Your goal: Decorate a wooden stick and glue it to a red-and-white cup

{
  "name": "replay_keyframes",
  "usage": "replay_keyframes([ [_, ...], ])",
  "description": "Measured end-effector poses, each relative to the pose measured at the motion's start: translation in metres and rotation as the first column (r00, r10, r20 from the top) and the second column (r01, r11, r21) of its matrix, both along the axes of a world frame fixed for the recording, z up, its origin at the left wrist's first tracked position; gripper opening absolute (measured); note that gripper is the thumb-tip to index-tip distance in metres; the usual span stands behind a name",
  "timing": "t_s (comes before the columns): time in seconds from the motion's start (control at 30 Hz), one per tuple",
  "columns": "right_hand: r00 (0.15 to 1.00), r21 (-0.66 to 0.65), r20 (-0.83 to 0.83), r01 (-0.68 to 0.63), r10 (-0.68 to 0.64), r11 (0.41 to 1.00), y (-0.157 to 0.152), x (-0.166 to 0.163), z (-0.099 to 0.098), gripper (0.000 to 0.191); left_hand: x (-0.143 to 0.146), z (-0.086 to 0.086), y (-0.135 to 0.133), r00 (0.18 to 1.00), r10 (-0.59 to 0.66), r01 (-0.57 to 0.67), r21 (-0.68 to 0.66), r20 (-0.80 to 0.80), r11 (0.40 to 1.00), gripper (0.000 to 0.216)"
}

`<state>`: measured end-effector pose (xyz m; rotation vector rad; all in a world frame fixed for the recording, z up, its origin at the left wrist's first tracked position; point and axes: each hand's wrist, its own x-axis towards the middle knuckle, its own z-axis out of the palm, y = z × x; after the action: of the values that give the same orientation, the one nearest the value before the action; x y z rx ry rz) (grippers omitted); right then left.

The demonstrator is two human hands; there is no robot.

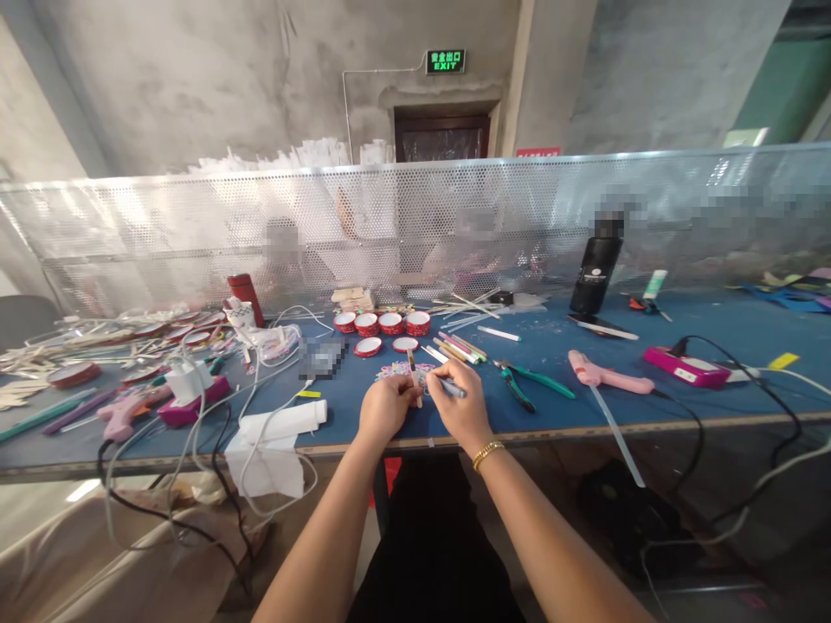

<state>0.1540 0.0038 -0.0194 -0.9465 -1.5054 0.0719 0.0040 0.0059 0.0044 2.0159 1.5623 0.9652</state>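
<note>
My left hand (384, 407) is closed in a pinch on a thin wooden stick (414, 370) that stands nearly upright over the blue table (558, 407). My right hand (460, 407), with a gold bracelet on its wrist, is closed on a grey pen-like stick (453, 389) whose tip points right. The two hands touch near the table's front edge. Under them lies a small glittery patterned piece (397, 370). Just beyond it stand several round red-rimmed lids (383, 324).
Green-handled pliers (529, 381) and a pink glue gun (607, 374) lie to the right, beside a pink box (688, 367) and a black bottle (595, 272). Cables, a white tube (286, 422), another glue gun (123, 417) and sticks crowd the left. A perforated metal screen (195, 225) backs the table.
</note>
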Motion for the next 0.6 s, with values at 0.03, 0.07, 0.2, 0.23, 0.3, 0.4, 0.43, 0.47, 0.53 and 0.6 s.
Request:
replay_keyframes([
  [0.03, 1.0, 0.0, -0.006, 0.007, -0.007, 1.0, 0.0002, 0.0002, -0.0002, 0.017, 0.0, -0.0001, 0.0001, 1.0, 0.002, -0.002, -0.001, -0.003, 1.0, 0.025],
  [0.07, 1.0, 0.001, -0.009, 0.009, -0.009, 1.0, 0.0004, 0.0003, -0.0004, 0.017, 0.0, 0.0, 0.0, 1.0, 0.002, -0.002, -0.001, -0.004, 1.0, 0.025],
  [0.2, 1.0, 0.01, 0.008, -0.015, 0.015, 1.0, 0.0003, 0.0003, -0.0005, 0.018, 0.0005, 0.0007, -0.0008, 1.0, -0.005, 0.005, 0.002, -0.001, 1.0, 0.026],
  [0.23, 1.0, 0.008, 0.013, -0.019, 0.019, 1.0, 0.0004, 0.0002, -0.0005, 0.018, 0.0007, 0.0008, -0.0009, 1.0, -0.006, 0.006, 0.003, -0.001, 1.0, 0.026],
  [0.3, 1.0, 0.0, 0.005, -0.006, 0.006, 1.0, 0.0006, 0.0002, -0.0007, 0.018, 0.0009, 0.0005, -0.0005, 1.0, 0.003, -0.003, 0.001, -0.003, 1.0, 0.026],
  [0.4, 0.999, -0.007, -0.024, 0.025, -0.025, 1.0, 0.0006, 0.0004, -0.0009, 0.016, 0.0006, -0.0007, 0.0008, 1.0, 0.018, -0.018, -0.003, -0.008, 1.0, 0.026],
  [0.43, 0.999, -0.006, -0.025, 0.024, -0.024, 1.0, 0.0004, 0.0004, -0.0008, 0.016, 0.0003, -0.001, 0.0011, 1.0, 0.014, -0.014, -0.003, -0.007, 1.0, 0.026],
  [0.47, 1.0, -0.003, -0.019, 0.016, -0.016, 1.0, 0.0001, 0.0004, -0.0005, 0.017, 0.0001, -0.0012, 0.0014, 1.0, 0.005, -0.006, -0.003, -0.004, 1.0, 0.026],
  [0.53, 1.0, 0.007, 0.003, -0.008, 0.008, 1.0, -0.0007, 0.0002, 0.0004, 0.018, -0.0003, -0.0012, 0.0015, 1.0, -0.012, 0.012, -0.001, 0.004, 1.0, 0.026],
  [0.6, 1.0, 0.011, 0.02, -0.019, 0.019, 1.0, -0.0012, -0.0001, 0.0012, 0.019, -0.0004, -0.001, 0.0013, 1.0, -0.015, 0.015, 0.0, 0.004, 1.0, 0.026],
])
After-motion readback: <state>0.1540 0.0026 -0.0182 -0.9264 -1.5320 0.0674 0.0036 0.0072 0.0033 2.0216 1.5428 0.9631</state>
